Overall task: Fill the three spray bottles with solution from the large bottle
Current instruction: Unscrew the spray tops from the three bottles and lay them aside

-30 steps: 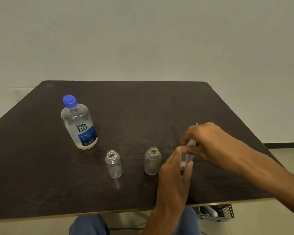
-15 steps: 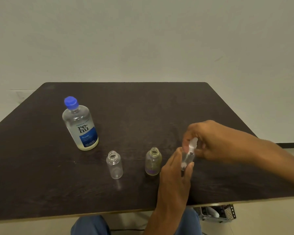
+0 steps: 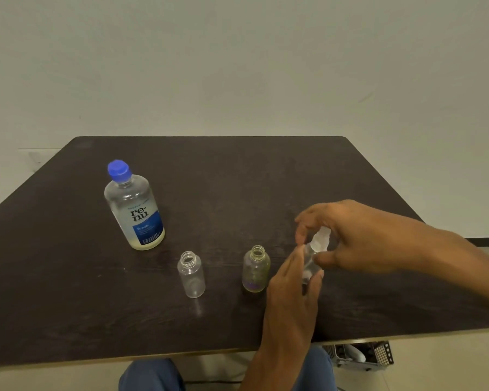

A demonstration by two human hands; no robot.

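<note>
The large clear bottle (image 3: 134, 207) with a blue cap and blue label stands capped at the table's left. Two small bottles stand uncapped near the front: a clear one (image 3: 192, 275) and a yellowish one (image 3: 256, 269) to its right. Further right stands a third small clear bottle (image 3: 309, 263), gripped around its body by my left hand (image 3: 292, 289). My right hand (image 3: 350, 235) pinches its white spray top (image 3: 321, 239) from above. My fingers hide most of that bottle.
The dark brown table (image 3: 237, 179) stands against a plain pale wall, its front edge close to my knees in blue trousers (image 3: 153, 376). A metal mesh object (image 3: 362, 355) sits on the floor below the front right edge.
My right hand has dropped and turned on the spray top of the third bottle. My left hand stays on the bottle's body. The other bottles have not moved.
</note>
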